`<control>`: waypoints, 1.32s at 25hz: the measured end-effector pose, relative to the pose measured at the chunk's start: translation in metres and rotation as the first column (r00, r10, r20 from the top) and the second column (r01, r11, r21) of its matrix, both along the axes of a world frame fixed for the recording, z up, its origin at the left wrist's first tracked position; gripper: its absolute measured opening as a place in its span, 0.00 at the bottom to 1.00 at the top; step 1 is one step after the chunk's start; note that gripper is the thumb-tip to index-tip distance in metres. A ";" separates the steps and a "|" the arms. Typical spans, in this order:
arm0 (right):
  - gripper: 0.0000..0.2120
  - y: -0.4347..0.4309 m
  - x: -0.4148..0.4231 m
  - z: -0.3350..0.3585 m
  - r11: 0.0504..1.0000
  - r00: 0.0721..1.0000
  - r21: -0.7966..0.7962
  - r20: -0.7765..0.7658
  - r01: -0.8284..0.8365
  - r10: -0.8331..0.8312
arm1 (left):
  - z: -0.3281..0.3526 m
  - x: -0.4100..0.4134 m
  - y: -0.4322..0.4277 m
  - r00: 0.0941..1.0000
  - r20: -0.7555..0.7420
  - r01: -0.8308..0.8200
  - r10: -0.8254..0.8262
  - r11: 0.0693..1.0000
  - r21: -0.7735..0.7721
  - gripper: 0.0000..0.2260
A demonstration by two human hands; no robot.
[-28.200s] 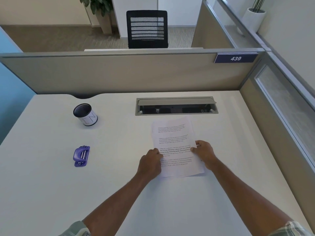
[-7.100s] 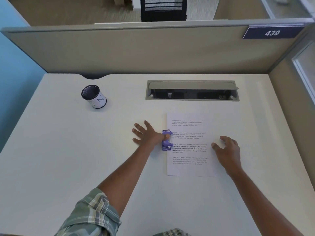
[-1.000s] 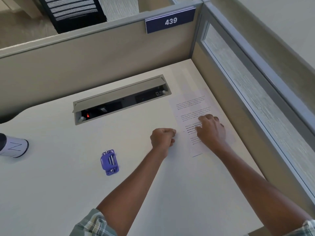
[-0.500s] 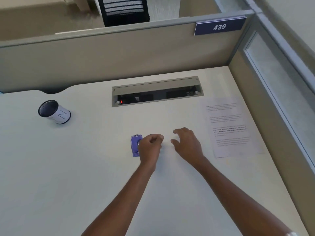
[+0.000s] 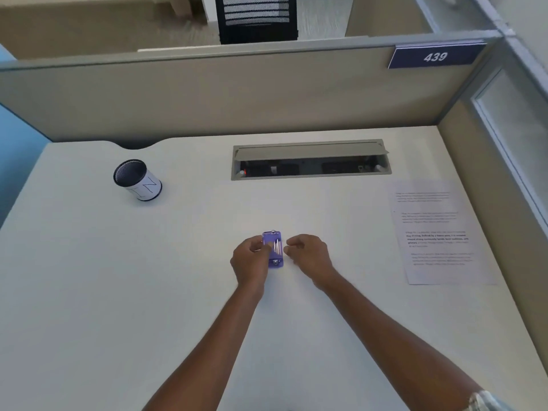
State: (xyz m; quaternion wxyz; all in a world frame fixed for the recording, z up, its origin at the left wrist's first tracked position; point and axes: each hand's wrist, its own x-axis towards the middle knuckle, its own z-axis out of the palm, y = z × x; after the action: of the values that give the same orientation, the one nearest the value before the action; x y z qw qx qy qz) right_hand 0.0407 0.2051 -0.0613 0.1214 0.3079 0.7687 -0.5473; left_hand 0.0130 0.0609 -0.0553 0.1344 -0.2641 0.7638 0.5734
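2 hands are sitting close together on the desk (image 5: 118,292), on the near side of the cable slot (image 5: 308,151) and roughly in line with its left half. Between them is lying the hole punch (image 5: 275,249), a small purple one with its long side pointing toward the slot.

The left hand (image 5: 249,261) is gripping it: fingers are curling round its left side and the thumb is lying across the top. The right hand (image 5: 308,253) is hovering just beside the punch's right edge with fingers loosely curled and nothing in them (whether a fingertip is touching the plastic, I cannot tell).

1 sheet of paper (image 5: 436,232) is lying flat, nearer than the slot and out past its right end, well apart from both hands. 1 cup (image 5: 138,179) is standing off to the slot's left.

As I judge it, the risks are coming mostly from the 1-sided grip. With only the left hand holding, the punch is likely to pivot or skid on the smooth top if it is being pulled or lifted quickly. If the lever is getting pressed while the right fingers are crowding that edge, a fingertip could be nipped. Tipping it over could also be scattering paper bits, if the base is loose, and that part is not showing.
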 end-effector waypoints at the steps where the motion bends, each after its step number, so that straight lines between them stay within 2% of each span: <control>1: 0.08 -0.004 -0.002 0.000 1.000 1.000 0.002 0.005 0.003 -0.003 | -0.001 0.000 -0.001 1.000 0.008 0.014 -0.014 1.000 0.013 0.09; 3: 0.06 -0.011 -0.005 -0.002 1.000 1.000 0.005 0.018 -0.006 0.006 | -0.003 0.000 -0.002 0.999 0.014 0.040 -0.040 0.999 0.010 0.12; 6: 0.09 -0.019 -0.009 -0.003 1.000 0.999 -0.004 0.041 -0.021 0.021 | -0.007 -0.002 -0.005 0.998 0.015 0.061 -0.061 0.998 0.005 0.14; 16: 0.08 -0.022 -0.008 -0.007 0.997 0.998 -0.052 0.047 0.048 -0.046 | -0.008 -0.002 -0.010 0.995 0.001 0.103 -0.104 0.993 0.050 0.17; 20: 0.09 -0.020 -0.009 -0.012 0.998 0.998 -0.050 0.039 0.043 -0.042 | -0.006 -0.002 -0.009 0.994 0.007 0.111 -0.111 0.992 0.056 0.23; 25: 0.08 -0.020 -0.012 -0.014 0.995 0.998 -0.078 0.039 0.059 -0.056 | -0.002 -0.004 -0.012 0.995 -0.008 0.102 -0.102 0.992 0.073 0.17; 30: 0.07 -0.034 -0.027 -0.008 0.994 0.999 -0.105 -0.004 0.043 -0.044 | 0.009 -0.015 -0.029 0.994 -0.031 0.107 -0.105 0.992 0.069 0.24; 33: 0.07 -0.056 -0.042 -0.003 0.990 0.999 -0.139 -0.026 0.017 -0.021 | 0.015 -0.027 -0.054 0.995 -0.065 0.081 -0.077 0.995 0.059 0.20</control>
State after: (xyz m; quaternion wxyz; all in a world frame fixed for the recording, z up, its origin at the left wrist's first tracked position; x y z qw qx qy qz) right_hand -0.0011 0.1494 -0.0647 0.1268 0.2985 0.7275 -0.6047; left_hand -0.0138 0.0073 -0.0403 0.1411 -0.2114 0.7594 0.5989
